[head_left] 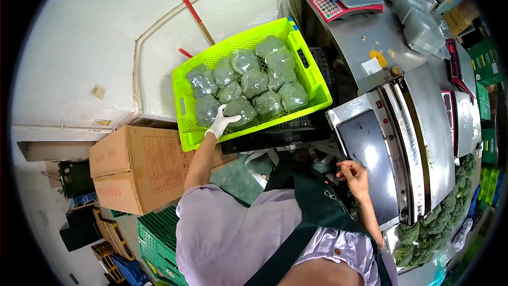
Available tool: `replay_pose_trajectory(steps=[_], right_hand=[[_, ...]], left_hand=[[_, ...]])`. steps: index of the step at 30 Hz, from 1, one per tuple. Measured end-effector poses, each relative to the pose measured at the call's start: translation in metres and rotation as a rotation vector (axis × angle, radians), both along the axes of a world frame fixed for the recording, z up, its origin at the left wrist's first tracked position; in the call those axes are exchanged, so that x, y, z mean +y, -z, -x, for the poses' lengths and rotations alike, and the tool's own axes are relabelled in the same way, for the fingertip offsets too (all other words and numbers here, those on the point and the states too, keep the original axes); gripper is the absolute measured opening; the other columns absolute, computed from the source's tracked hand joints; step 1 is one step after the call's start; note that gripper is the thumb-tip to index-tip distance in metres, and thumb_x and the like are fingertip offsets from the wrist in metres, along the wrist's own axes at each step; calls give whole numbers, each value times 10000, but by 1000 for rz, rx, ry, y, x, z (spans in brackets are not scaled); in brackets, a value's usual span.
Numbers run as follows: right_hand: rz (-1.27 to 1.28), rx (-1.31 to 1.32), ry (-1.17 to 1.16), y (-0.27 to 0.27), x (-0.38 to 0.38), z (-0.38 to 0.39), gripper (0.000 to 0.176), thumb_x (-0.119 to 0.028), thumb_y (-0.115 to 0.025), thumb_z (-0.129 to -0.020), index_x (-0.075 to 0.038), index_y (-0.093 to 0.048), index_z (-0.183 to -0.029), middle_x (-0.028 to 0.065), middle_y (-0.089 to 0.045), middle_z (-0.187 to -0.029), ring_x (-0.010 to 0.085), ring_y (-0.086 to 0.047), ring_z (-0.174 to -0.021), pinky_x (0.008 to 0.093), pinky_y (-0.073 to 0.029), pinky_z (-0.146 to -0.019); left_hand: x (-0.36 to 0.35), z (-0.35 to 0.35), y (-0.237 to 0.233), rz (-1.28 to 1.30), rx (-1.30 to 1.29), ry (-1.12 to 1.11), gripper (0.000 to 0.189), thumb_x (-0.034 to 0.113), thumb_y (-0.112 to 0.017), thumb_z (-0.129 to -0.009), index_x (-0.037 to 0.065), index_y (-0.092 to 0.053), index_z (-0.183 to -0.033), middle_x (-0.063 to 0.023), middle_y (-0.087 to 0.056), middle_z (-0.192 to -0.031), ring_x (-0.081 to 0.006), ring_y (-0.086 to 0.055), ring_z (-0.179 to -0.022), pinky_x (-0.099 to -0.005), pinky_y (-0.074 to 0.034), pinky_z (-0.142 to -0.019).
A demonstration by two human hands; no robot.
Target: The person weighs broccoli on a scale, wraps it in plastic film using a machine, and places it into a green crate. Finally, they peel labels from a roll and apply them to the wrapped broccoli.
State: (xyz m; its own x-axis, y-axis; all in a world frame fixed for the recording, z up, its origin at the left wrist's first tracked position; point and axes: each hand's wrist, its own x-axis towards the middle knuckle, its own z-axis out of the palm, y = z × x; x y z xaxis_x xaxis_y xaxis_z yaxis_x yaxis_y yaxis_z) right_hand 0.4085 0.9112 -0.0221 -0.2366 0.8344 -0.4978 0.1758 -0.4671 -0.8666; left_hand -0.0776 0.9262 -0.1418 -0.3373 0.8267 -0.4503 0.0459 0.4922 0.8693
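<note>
Left hand [223,122] grasps film-wrapped broccoli head [242,111], which we judge firm (but slippery), best cupped around its sides; right hand [353,175] loosely curled, empty.

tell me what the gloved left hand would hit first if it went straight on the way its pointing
Most likely the plastic-wrapped green bundle at its fingers, inside the yellow-green crate; the left hand seems to touch it, though depth is unclear.
</note>
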Motion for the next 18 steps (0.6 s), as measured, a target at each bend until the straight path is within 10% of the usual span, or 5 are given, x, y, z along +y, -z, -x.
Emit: replay_pose_trajectory(steps=[7,12,16,18], right_hand=[[-31,-39,-107,6,-8,8,185,-154,-581,-898,22,-619,-938,41,-625,-756,98,-610,-666,228,-476,-593],[-172,-104,-135,-1,-14,11,123,-94,-577,-863,1,-635,-916,90,-641,-760,127,-622,-663,268,-493,-618],[-409,-128,-110,17,-27,-4,156,-190,-580,-834,-60,-640,-896,128,-660,-801,261,-649,-752,348,-496,-678],[-430,-180,-89,4,-30,-17,163,-201,-555,-841,-74,-640,-897,125,-663,-809,297,-641,-769,369,-497,-687]], left_hand=[[-9,22,24,36,126,138,802,165,-810,-652,55,-344,-1295,-125,-532,-1184,-227,-506,-1088,-334,-380,-952],[-16,42,63,53,825,465,875,242,-813,-580,28,-368,-1303,-207,-574,-1143,-364,-535,-1079,-389,-417,-930],[-9,133,162,122,-122,366,615,69,-684,-715,3,-415,-1264,-139,-560,-1137,-241,-547,-982,-359,-444,-870],[7,127,137,86,306,595,601,55,-625,-788,17,-365,-1329,-115,-534,-1203,-228,-521,-1060,-331,-402,-944]])
